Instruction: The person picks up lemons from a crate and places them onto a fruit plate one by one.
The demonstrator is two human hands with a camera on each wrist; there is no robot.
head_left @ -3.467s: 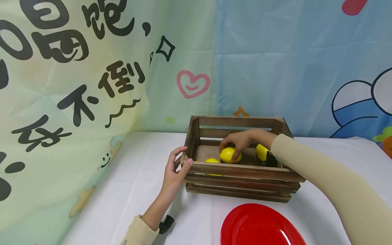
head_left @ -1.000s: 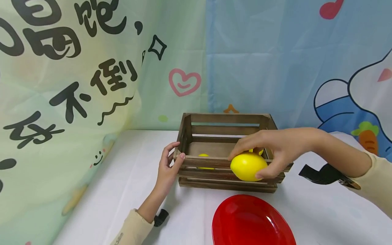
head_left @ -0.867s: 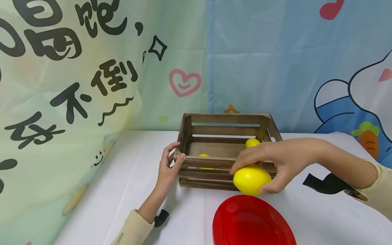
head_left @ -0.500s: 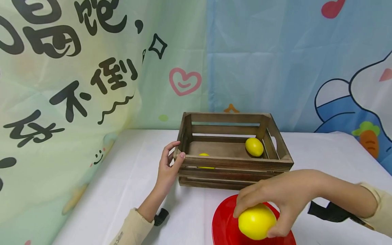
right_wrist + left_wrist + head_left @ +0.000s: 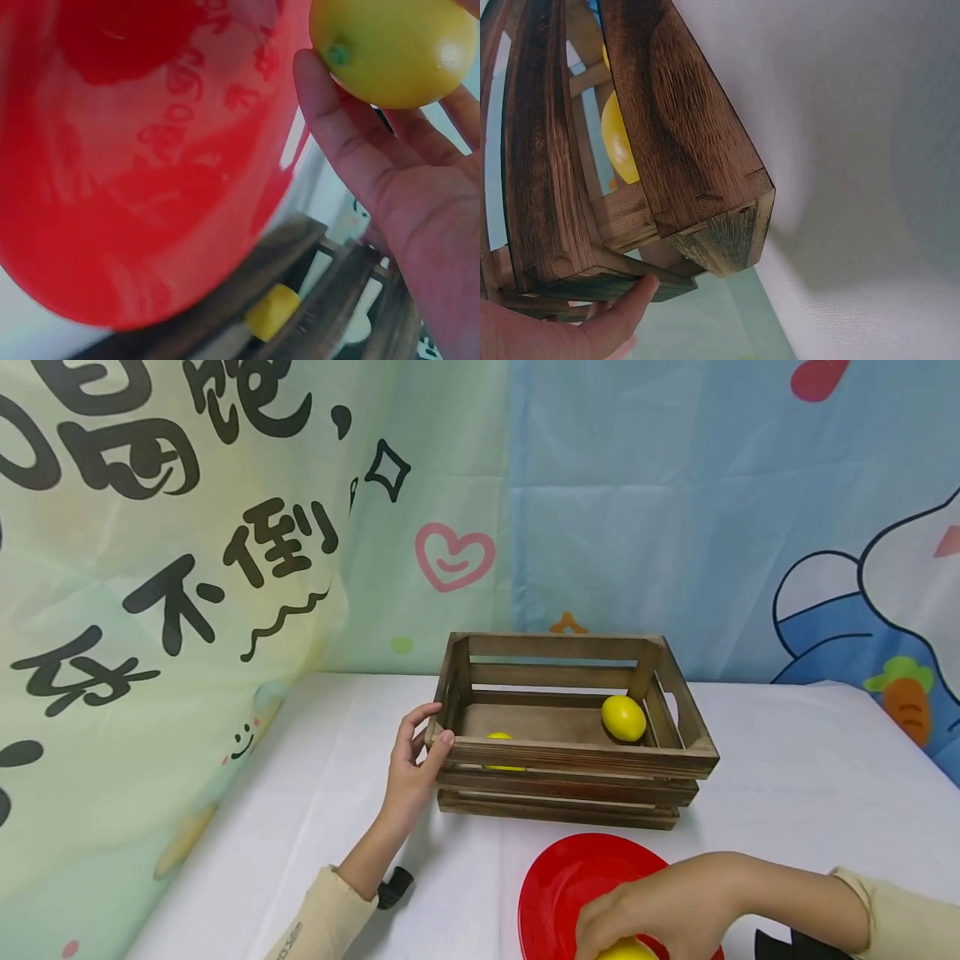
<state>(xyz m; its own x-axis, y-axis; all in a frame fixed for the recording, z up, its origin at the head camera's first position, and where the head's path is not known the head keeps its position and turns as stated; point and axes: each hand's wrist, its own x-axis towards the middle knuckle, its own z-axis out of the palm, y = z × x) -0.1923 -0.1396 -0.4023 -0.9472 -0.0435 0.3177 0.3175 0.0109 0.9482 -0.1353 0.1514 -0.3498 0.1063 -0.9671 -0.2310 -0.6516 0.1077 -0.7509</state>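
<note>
My right hand (image 5: 667,902) grips a lemon (image 5: 394,49) over the red plate (image 5: 555,893); in the head view the hand covers most of the fruit and the frame's bottom edge cuts it off. The right wrist view shows fingers curled round the lemon beside the plate's glossy surface. With my left hand (image 5: 412,760) I hold the near left corner of the brown wooden crate (image 5: 570,760), thumb on the front top slat. Inside the crate one lemon (image 5: 623,718) lies at the right end. Another lemon (image 5: 501,737) shows partly behind the front slats at the left.
A white cloth (image 5: 795,760) covers the table. Behind the crate hangs a printed backdrop (image 5: 645,527), its left part angled along the table's side. A black strap (image 5: 395,887) sits at the left wrist.
My right hand has lifted a lemon out of the crate, carried it over the front slats and lowered it towards the plate. The left hand keeps its hold on the crate.
</note>
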